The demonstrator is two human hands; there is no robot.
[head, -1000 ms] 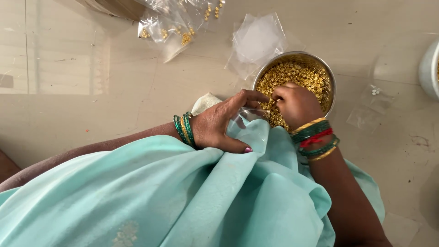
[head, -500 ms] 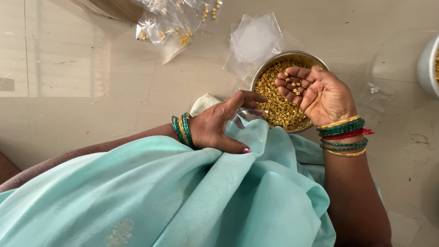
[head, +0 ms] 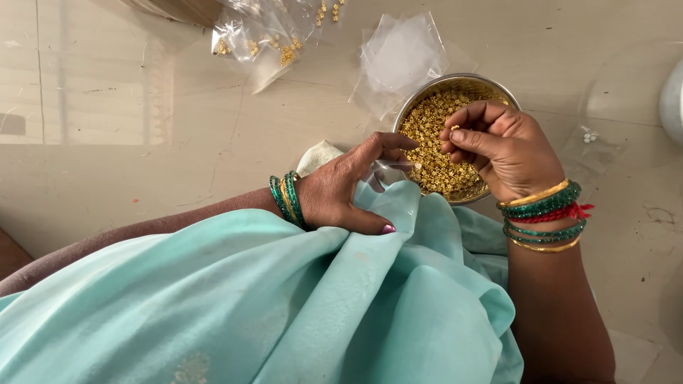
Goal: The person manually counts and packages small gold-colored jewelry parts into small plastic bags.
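A round steel bowl (head: 427, 94) full of small gold beads (head: 429, 136) stands on the beige floor. My right hand (head: 501, 146) hovers over the bowl, fingers curled, pinching a few gold beads at the fingertips. My left hand (head: 348, 188) rests on light turquoise cloth (head: 284, 299) in my lap and holds a small clear plastic pouch (head: 393, 171) open beside the bowl's near rim. Both wrists wear green, gold and red bangles.
Clear plastic bags with gold pieces (head: 267, 32) lie at the top. An empty clear pouch (head: 402, 57) lies behind the bowl, another with white bits (head: 587, 142) to its right. A white container's edge (head: 672, 99) shows at far right. A folded white paper (head: 318, 156) lies under my left hand.
My right hand scooped beads from the bowl, turned palm-up showing them, and now has curled over with beads pinched at the fingertips. My left hand stayed on the cloth.
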